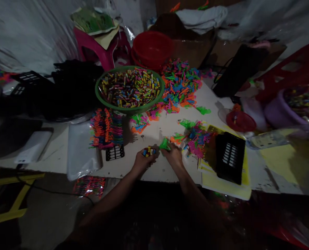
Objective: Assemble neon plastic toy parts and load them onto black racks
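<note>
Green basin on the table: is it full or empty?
Full, or nearly so: small multicoloured pieces spread across the green basin, reaching close to its rim.

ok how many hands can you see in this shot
2. The left hand is at the front of the white table, holding small coloured tubes; the right hand is beside it, holding a green plastic piece.

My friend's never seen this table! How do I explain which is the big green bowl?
Start at the white table and find the left hand. Beyond it, left of the heap of bright plastic pieces, sits a round bowl full of little tubes. Its green rim sets it apart from the red bowls behind it.
</note>
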Available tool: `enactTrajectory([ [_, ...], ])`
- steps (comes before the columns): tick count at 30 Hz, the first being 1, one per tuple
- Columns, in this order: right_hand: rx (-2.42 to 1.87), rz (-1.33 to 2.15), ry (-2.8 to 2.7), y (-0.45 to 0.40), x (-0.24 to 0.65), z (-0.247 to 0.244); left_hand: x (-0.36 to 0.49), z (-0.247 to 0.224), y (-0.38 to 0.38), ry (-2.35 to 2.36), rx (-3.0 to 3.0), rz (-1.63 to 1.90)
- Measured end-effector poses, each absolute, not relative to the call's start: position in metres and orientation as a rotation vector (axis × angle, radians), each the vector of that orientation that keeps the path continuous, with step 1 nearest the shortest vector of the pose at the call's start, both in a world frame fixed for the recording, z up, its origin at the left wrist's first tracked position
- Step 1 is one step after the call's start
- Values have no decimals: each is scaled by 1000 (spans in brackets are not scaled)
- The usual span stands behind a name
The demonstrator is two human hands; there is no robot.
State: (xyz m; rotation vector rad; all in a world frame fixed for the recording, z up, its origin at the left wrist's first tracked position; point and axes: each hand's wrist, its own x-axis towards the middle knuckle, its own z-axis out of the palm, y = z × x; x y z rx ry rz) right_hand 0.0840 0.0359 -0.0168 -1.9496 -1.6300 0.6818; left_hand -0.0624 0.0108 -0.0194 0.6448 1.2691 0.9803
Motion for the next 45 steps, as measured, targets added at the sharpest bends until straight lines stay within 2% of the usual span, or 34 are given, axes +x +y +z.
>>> enactTrajectory([
  [4,-1636,1095,-1343,28,80,-7,-67,-9,9,1250,609,999],
  [10,-1476,1377,-1240,13,80,7,-68,5,7,1184,654,917],
  [16,-1418,1337,-1220,13,83,17,-63,4,6,1230,771,997],
  [22,-1524,1379,-1056,10,70,20,-67,12,6,1432,1193,1070],
  [27,-1632,1089,-1023,1,48,15,-72,7,-4,1660,1423,1079],
  [32,-1629,1034,-1074,13,39,-8,-69,-9,0,1727,1434,1010],
  [36,-1760,1056,-1244,36,86,2,-71,-11,11,1556,1582,1004],
  [38,-2022,821,-1333,47,125,20,-76,-14,16,1511,1682,1089],
  [41,-2380,132,-1218,58,166,46,-84,-24,17,1531,1752,1209],
  [43,-2288,-96,-1366,69,169,51,-85,-29,13,1535,1742,1212],
  [45,-2082,-97,-1621,86,148,43,-83,-32,9,1549,1713,1214],
])
